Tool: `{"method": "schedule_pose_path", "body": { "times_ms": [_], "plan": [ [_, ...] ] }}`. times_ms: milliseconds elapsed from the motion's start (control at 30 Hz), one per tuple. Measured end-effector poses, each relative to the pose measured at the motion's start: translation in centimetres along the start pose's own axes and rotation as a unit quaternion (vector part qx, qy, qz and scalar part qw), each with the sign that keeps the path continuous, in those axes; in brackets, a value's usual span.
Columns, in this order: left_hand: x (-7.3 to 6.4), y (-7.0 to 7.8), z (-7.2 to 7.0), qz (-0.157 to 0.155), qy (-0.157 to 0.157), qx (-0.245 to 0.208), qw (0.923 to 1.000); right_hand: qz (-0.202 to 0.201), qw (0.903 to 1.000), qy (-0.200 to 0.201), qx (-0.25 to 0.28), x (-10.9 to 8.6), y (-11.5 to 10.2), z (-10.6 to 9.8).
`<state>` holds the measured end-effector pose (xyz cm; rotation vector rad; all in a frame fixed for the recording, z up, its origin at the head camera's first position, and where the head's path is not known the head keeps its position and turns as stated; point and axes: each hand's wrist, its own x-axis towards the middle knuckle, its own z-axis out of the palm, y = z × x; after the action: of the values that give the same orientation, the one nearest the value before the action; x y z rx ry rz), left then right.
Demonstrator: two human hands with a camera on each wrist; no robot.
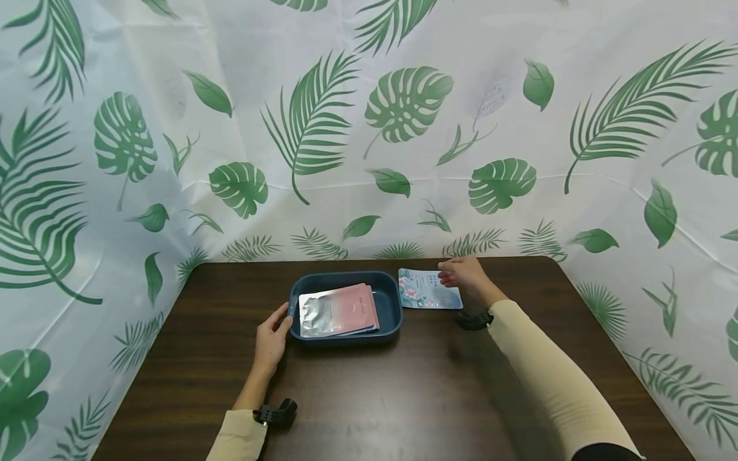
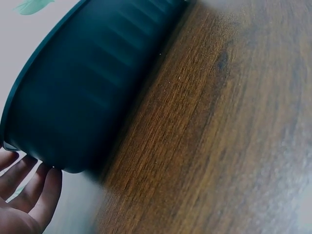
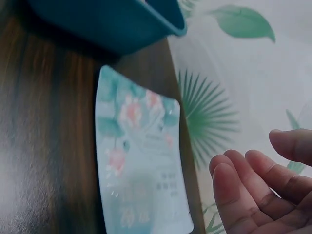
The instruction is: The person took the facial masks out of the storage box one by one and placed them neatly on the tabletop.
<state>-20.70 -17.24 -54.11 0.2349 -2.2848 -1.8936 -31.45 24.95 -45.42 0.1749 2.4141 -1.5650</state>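
A dark blue oblong bin (image 1: pixel 348 341) stands near the back of the table, with pink-and-silver flat packets (image 1: pixel 346 310) stacked in it. At the bin's left end rests my left hand (image 1: pixel 271 339); in the left wrist view its fingertips (image 2: pixel 51 180) touch the outer wall. To the right of the bin lies a light blue floral packet (image 1: pixel 423 291), flat on the table. My right hand (image 1: pixel 468 276) hovers over that packet's right side. The right wrist view shows its fingers (image 3: pixel 226 187) loosely bent, apart from the packet, holding nothing.
The dark wooden table (image 1: pixel 369 397) ends just behind the bin and the floral packet. A white cloth with green leaves (image 1: pixel 403 102) hangs behind and along the sides. Black bands with small devices (image 1: pixel 277 413) sit on both wrists.
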Motion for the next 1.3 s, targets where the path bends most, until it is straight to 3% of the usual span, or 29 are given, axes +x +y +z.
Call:
{"method": "schedule_pose_path", "body": {
  "times_ms": [567, 933, 1300],
  "plan": [
    [-0.3, 0.2, -0.1, -0.006, -0.006, 0.006, 0.9999, -0.032, 0.9979, -0.05, 0.028, -1.0, -3.5, 4.3],
    [-0.4, -0.1, 0.0, -0.008, -0.007, 0.02, 0.9997, -0.015, 0.992, -0.118, 0.041, -1.3, -4.3, 6.7],
    [0.0, -0.4, -0.1, -0.005, -0.005, 0.018, 0.9998, 0.007, 0.9901, -0.132, 0.048, -1.1, -5.4, 9.8]
  ]
}}
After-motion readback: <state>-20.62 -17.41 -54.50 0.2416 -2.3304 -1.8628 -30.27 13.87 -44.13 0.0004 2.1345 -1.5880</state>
